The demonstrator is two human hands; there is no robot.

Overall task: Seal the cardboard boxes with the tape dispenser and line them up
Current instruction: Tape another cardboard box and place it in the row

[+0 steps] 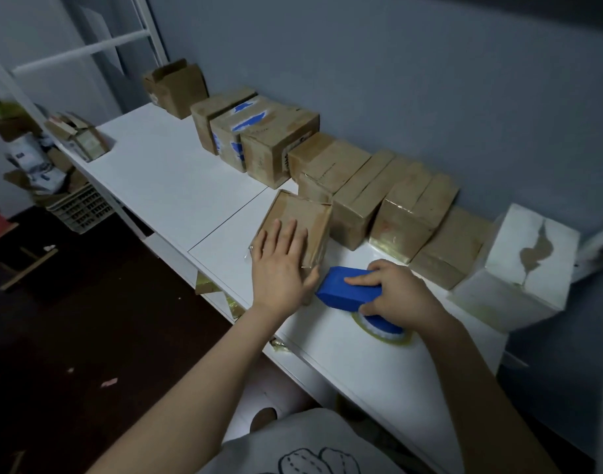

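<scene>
Left hand (pixel 281 268) spread flat on cardboard box (pixel 300 212), right hand (pixel 399 292) gripping blue tape dispenser (pixel 341 289) — black side print (pixel 287 161) illegible

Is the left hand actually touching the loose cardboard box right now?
Touching. The head view shows the left hand lying flat on top of the cardboard box, thumb at its near corner; the right hand holds the tape dispenser.

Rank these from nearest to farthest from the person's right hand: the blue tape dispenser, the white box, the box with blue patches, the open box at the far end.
1. The blue tape dispenser, held in the right hand.
2. The white box, just to its right.
3. The box with blue patches, up the row, left.
4. The open box, at the row's far end.
</scene>
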